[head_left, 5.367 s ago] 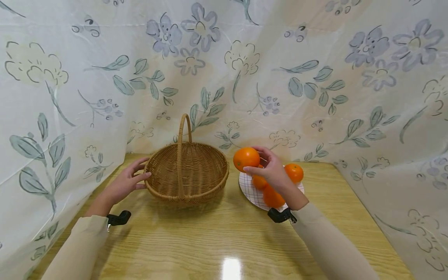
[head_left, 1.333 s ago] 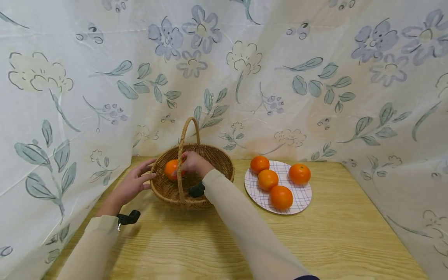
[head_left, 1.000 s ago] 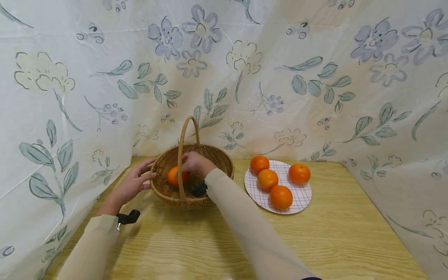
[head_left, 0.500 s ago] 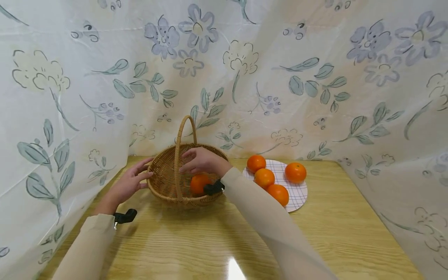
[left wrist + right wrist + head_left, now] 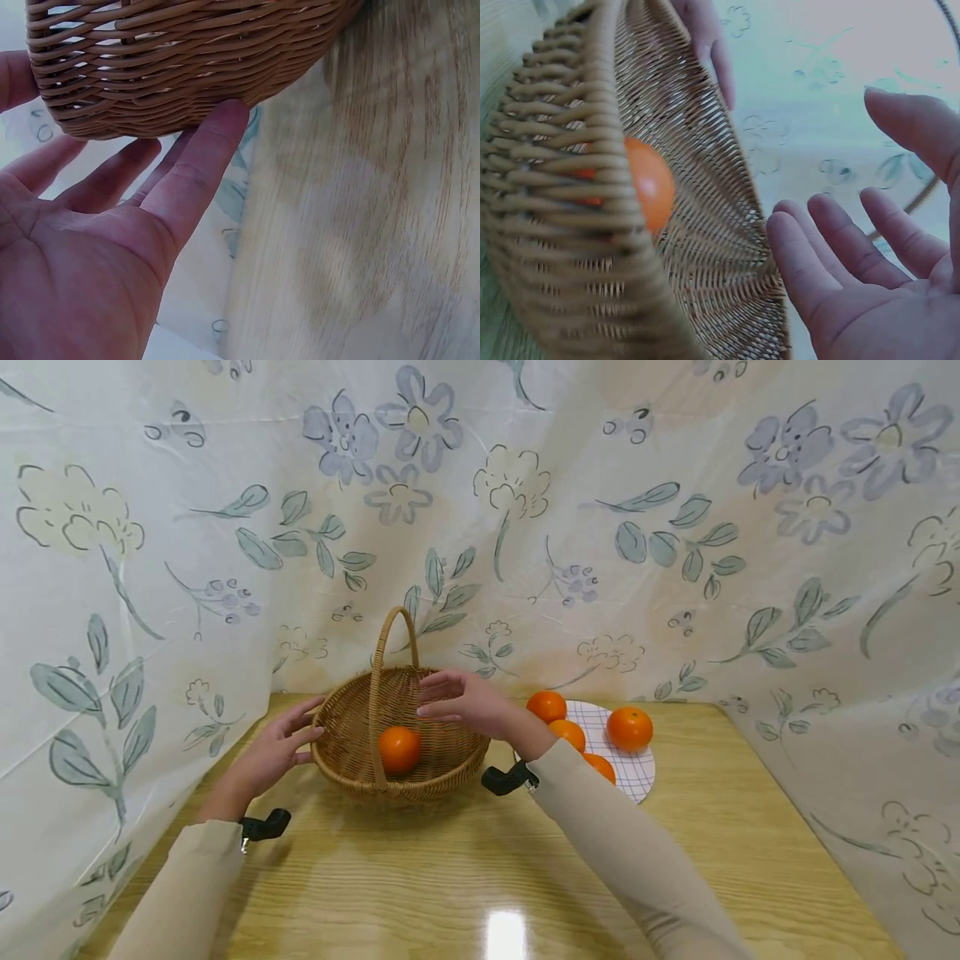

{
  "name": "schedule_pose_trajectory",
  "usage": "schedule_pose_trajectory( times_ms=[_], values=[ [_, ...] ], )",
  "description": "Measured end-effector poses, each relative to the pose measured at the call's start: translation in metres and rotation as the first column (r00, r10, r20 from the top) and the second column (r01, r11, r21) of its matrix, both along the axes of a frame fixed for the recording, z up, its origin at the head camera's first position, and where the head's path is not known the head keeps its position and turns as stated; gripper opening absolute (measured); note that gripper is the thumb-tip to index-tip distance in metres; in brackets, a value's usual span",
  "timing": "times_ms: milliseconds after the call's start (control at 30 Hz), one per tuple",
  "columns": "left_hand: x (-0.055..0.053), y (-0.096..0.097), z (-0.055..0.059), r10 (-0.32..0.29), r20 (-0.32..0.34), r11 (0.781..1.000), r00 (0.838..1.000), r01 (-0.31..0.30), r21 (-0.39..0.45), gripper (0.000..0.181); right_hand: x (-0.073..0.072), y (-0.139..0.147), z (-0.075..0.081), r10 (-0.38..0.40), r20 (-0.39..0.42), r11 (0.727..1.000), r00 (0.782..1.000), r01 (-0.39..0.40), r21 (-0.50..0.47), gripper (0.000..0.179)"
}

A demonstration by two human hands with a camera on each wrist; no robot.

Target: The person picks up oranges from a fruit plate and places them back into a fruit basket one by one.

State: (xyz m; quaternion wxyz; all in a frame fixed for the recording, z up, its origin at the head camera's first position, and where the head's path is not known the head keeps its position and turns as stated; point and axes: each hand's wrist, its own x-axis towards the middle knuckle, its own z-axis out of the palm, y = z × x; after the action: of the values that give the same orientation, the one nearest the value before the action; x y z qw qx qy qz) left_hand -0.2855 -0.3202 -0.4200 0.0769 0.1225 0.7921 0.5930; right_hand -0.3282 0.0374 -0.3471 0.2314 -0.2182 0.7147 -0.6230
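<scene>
My left hand (image 5: 276,748) holds the left edge of a wicker basket (image 5: 442,781), thumb at the rim and fingers against the outer wall. Seen from the left wrist, its fingertips touch the woven side (image 5: 187,75). One orange (image 5: 400,750) lies inside the basket, right beside the tall arched handle (image 5: 375,693). My right hand (image 5: 476,703) hovers over the basket's right rim, palm turned inward, its fingers extended and apart from the fruit. In the right wrist view that orange (image 5: 651,184) shows behind the near rim, with nothing in the right hand (image 5: 877,285).
To the right, a round checked plate (image 5: 637,781) bears several oranges (image 5: 629,729), partly hidden by my right forearm. The wooden table (image 5: 390,893) meets a flowered cloth (image 5: 510,610) at the back and sides.
My right hand carried an orange from the plate into the basket and let go. It then drew back rightward to the rim, while the orange settled near the handle. My left hand stayed at the basket.
</scene>
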Motion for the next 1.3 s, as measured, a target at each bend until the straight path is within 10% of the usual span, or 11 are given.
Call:
schedule_pose_trajectory(
  times_ms=[433, 733, 1300],
  values=[
    [0.003, 0.002, -0.001, 0.024, -0.016, 1.0, 1.0, -0.024, 0.0, 0.068, 0.031, 0.074, -0.025, -0.211, -0.068, 0.97, 0.975, 0.2, -0.135, 0.049],
    [0.005, 0.002, -0.002, 0.028, 0.002, 0.999, 1.0, -0.028, 0.047, 0.069, 0.056, 0.118, -0.033, -0.381, -0.111, 0.922, 0.918, 0.369, -0.113, 0.052],
    [0.007, 0.002, -0.002, 0.031, -0.005, 0.999, 1.0, -0.031, 0.043, 0.069, 0.082, 0.181, -0.084, -0.656, -0.213, 0.754, 0.724, 0.64, -0.149, 0.051]
  ],
)
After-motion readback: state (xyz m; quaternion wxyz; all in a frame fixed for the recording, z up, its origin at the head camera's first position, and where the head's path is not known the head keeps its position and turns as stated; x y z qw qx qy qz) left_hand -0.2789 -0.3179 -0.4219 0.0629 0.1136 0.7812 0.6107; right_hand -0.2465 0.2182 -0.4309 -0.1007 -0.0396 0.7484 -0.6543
